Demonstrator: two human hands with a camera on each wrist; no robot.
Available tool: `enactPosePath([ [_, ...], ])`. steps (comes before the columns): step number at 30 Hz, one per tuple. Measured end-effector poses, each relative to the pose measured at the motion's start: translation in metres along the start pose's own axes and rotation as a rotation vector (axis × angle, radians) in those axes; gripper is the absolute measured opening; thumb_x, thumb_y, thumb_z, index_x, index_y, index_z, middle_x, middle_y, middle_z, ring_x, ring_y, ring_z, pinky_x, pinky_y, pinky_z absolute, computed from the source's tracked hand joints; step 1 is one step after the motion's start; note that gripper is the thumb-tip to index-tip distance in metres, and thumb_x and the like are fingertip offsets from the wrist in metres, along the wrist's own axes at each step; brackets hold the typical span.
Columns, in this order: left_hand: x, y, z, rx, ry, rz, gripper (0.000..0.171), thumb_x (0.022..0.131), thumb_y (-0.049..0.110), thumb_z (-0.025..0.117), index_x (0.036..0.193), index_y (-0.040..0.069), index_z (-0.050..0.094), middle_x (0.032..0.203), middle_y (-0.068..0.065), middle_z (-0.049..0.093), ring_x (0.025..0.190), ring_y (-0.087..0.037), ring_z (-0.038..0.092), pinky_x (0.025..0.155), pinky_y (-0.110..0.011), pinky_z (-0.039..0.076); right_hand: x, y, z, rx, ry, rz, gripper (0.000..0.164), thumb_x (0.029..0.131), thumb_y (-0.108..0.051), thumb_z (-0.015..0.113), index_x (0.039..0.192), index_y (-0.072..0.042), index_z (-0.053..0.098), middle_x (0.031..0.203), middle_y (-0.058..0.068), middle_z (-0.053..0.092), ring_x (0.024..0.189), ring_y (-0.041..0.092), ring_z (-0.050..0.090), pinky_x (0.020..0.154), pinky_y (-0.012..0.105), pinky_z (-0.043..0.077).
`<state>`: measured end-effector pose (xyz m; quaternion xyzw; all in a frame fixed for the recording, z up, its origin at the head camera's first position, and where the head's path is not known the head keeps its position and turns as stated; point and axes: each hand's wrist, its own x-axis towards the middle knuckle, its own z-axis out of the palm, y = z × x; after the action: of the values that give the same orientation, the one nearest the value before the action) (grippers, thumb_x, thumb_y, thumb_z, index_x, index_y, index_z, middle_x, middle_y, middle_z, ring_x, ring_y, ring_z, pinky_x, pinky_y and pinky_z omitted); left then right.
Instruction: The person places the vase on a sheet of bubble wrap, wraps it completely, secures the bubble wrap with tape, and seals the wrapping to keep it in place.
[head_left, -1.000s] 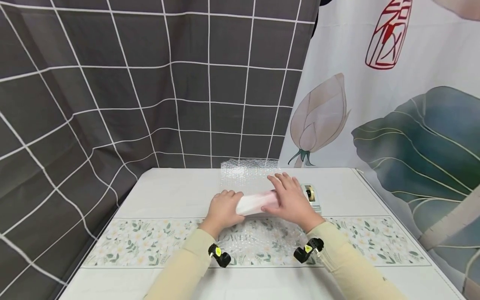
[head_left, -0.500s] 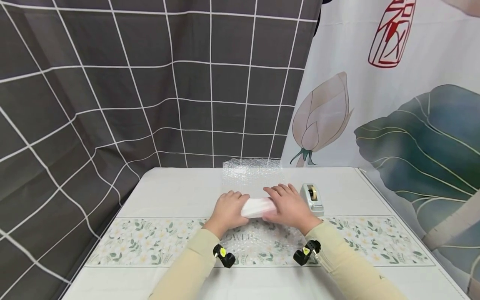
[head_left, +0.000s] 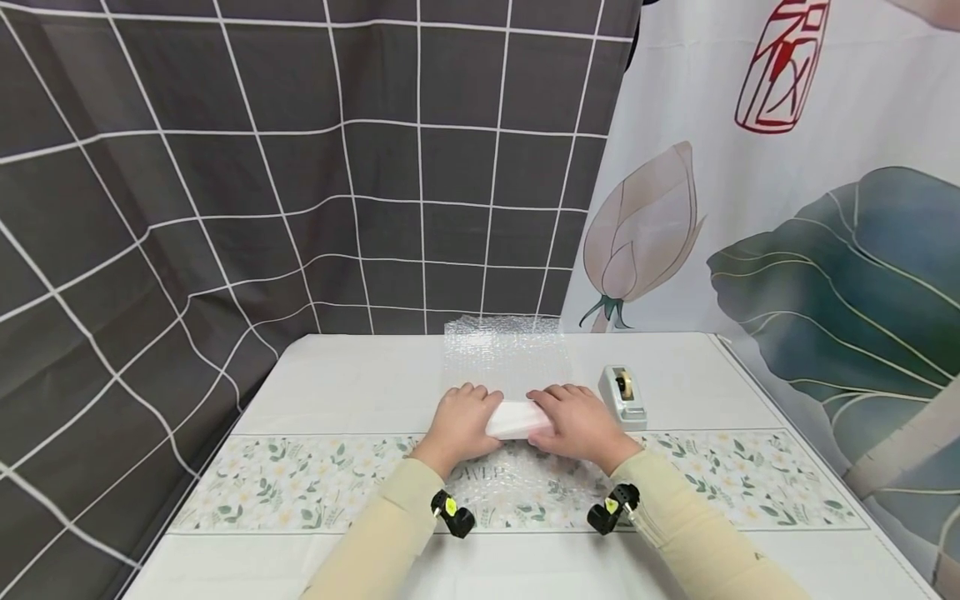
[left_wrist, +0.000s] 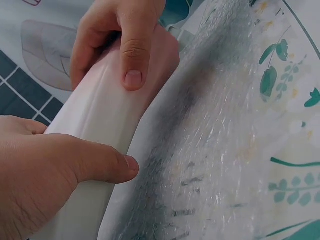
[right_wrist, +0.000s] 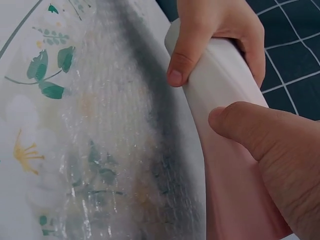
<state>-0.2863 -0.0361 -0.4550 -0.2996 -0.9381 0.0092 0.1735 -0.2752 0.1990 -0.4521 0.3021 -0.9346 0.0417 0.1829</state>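
In the head view, a long, smooth vase [head_left: 513, 419], fading from white to pink, lies crosswise over the sheet of bubble wrap [head_left: 498, 358]. My left hand [head_left: 462, 423] grips its white end and my right hand [head_left: 579, 422] its pink end. Faceted sides and the thumb of each hand across the vase [left_wrist: 102, 112] show in the left wrist view. From the right wrist, the vase [right_wrist: 232, 150] appears just above the wrap or touching it; I cannot tell which. Palms and fingers cover both ends.
A pale tape dispenser [head_left: 624, 398] stands just beyond my right hand. The white table covering [head_left: 360, 375] has a floral band. A dark grid curtain [head_left: 375, 167] closes the back and left, and a lotus-print curtain [head_left: 645, 233] the right.
Both hands have brought the vase down and nearer, and its raised right end is now about level. The right hand dropped most, uncovering the tape dispenser. The bubble wrap lies still.
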Motion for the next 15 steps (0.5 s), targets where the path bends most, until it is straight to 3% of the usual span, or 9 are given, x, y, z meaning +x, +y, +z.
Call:
enactPosePath([
  [6, -0.001, 0.001, 0.002, 0.006, -0.014, -0.001, 0.063, 0.072, 0.049, 0.081, 0.123, 0.017, 0.065, 0.102, 0.000, 0.068, 0.092, -0.019, 0.062, 0.082, -0.036, 0.053, -0.002, 0.000, 0.006, -0.010, 0.003, -0.002, 0.062, 0.080, -0.049, 0.076, 0.128, -0.012, 0.065, 0.112, 0.007, 0.069, 0.099, 0.029, 0.066, 0.089, 0.049, 0.051],
  [15, -0.004, 0.001, 0.005, 0.003, -0.065, -0.004, 0.069, 0.073, 0.057, 0.081, 0.128, 0.018, 0.062, 0.106, -0.001, 0.067, 0.097, -0.020, 0.062, 0.086, -0.037, 0.052, -0.004, 0.000, 0.013, -0.020, -0.005, -0.006, 0.064, 0.081, -0.052, 0.076, 0.130, -0.012, 0.064, 0.114, 0.007, 0.069, 0.102, 0.029, 0.065, 0.092, 0.049, 0.051],
])
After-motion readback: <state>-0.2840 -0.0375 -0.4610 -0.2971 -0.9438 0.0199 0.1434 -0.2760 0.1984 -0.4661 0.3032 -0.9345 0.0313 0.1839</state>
